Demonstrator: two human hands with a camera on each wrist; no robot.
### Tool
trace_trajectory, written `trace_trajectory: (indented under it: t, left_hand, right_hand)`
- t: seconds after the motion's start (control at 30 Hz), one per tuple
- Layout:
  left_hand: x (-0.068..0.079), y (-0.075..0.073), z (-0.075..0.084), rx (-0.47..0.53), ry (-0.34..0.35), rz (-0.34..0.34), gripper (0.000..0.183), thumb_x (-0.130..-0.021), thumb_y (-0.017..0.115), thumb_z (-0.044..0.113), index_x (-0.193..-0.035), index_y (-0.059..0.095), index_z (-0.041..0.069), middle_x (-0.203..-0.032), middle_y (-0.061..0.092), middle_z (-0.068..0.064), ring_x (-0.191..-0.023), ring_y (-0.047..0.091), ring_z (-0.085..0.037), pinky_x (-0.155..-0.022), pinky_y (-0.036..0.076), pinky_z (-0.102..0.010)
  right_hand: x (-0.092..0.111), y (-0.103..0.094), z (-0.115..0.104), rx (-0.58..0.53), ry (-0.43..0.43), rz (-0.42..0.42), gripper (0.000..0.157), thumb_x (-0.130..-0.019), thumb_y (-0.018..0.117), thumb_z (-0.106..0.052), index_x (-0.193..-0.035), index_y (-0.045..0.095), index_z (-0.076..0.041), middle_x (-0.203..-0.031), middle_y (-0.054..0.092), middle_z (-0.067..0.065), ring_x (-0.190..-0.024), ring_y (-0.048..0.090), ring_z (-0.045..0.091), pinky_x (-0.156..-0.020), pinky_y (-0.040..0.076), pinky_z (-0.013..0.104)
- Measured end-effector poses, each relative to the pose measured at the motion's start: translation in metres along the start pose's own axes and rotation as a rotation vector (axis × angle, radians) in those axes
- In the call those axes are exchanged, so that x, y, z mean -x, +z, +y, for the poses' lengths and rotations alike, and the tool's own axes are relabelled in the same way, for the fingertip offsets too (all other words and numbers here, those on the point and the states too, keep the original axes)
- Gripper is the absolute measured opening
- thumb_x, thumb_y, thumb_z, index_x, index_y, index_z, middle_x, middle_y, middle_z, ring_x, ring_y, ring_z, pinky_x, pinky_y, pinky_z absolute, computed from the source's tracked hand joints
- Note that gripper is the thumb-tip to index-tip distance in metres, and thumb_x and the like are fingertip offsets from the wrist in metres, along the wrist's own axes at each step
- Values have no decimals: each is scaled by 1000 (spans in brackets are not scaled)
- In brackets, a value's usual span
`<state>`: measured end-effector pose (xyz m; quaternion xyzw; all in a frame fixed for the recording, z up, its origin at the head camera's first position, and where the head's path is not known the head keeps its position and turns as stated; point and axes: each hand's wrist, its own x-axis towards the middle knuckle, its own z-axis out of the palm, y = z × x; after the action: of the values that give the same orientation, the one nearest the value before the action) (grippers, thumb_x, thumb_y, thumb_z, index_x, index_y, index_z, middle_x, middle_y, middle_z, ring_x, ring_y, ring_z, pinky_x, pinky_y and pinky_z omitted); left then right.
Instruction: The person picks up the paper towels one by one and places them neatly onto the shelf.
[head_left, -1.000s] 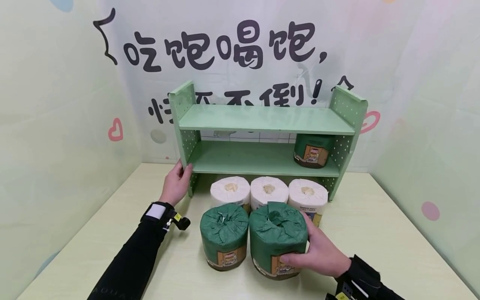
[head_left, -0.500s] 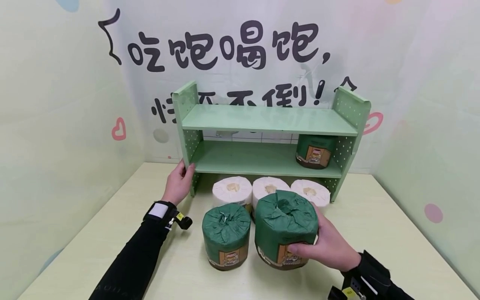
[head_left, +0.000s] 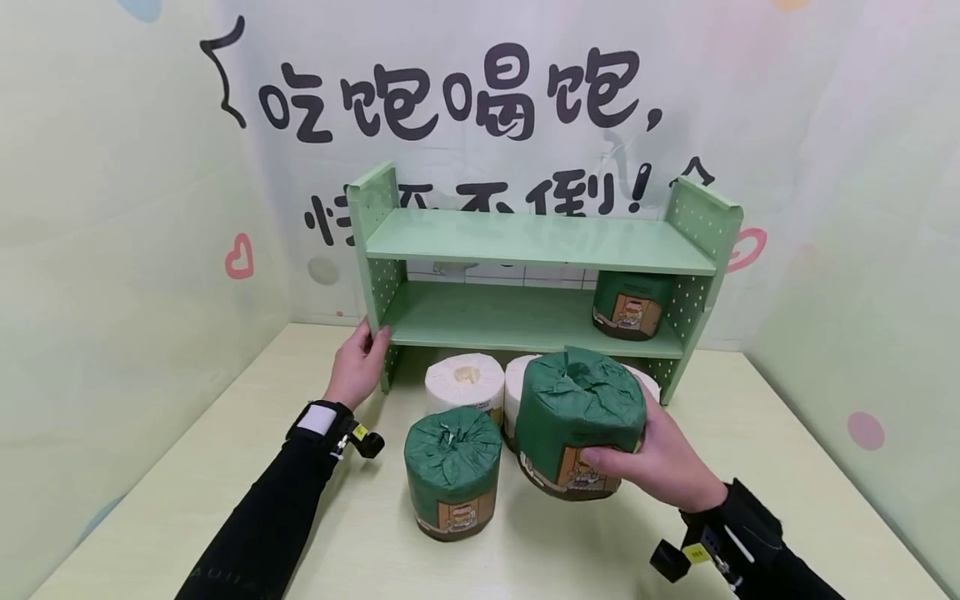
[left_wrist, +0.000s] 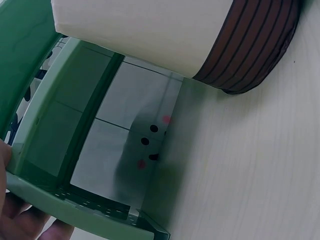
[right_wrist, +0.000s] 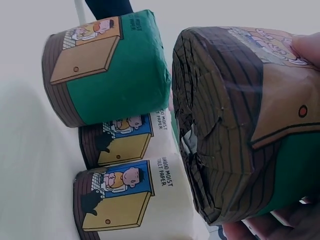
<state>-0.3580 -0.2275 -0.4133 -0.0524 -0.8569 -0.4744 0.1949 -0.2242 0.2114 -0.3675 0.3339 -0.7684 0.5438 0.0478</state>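
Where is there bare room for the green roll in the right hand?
The whole top shelf is bare. The middle shelf is free left of the shelved green roll. Bare tabletop lies between the right hand and the right wall. Crowded: around the white rolls, with a standing green roll in front.

Pretty sure this is a small recording booth, like a corner of a studio or lab with a homey look. There's a creased printed backdrop (head_left: 450, 25) with pale green side panels (head_left: 112, 250) boxing in a wood-look table (head_left: 570, 558) on three sides. Big cartoonish black Chinese lettering (head_left: 506, 102) about eating and drinking your fill, plus pink hearts (head_left: 240, 257) and pastel dots (head_left: 866, 430), gives off snack-bar vibes. The green shelf (head_left: 540, 237) and paper-wrapped toilet rolls (head_left: 452, 458) read as household props, and the wrist cameras (head_left: 369, 445) are the real giveaway. Can't tell what building it's in, though.
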Motion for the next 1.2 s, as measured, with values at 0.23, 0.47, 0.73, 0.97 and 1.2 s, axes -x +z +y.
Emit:
trace_trajectory:
  t: [0.23,0.47,0.73,0.97,1.2]
  left_hand:
    - [2,-1,1,6,1,10,54,-119,43,42,-166,47,15,-138,69,-26,-106,62,-34,-80,51,-36]
    - [2,0,0,8,0,-6,54,-120,43,42,-167,46,16,-134,68,-27,-100,60,-33,-77,51,-37]
    - [0,0,-1,3,5,4,55,-119,43,42,-168,44,17,-135,69,-26,-102,61,-34,-79,50,-38]
    - [0,0,1,3,7,-2,56,-120,42,43,-169,43,17,-140,68,-27,-106,62,-35,-81,51,-39]
    - [2,-1,1,-3,-3,-2,55,-119,42,43,-167,45,16,-136,69,-26,-104,61,-34,-80,51,-38]
  right_hand:
    - [-8,-3,3,64,55,52,87,-93,83,-5,-167,37,-14,-157,54,11,-133,60,2,-109,54,28]
    - [-25,-8,3,113,114,93,90,-96,83,-13,-169,32,-16,-160,54,12,-139,57,14,-111,50,23]
    - [-56,-20,6,108,222,105,88,-98,84,-22,-168,30,-13,-160,52,16,-140,57,36,-106,54,32]
    - [-73,-30,11,104,302,118,91,-100,83,-29,-170,26,-15,-162,50,17,-141,57,36,-108,54,38]
    - [-91,-35,15,105,336,107,96,-100,84,-37,-173,24,-20,-164,48,16,-145,55,37,-116,50,53]
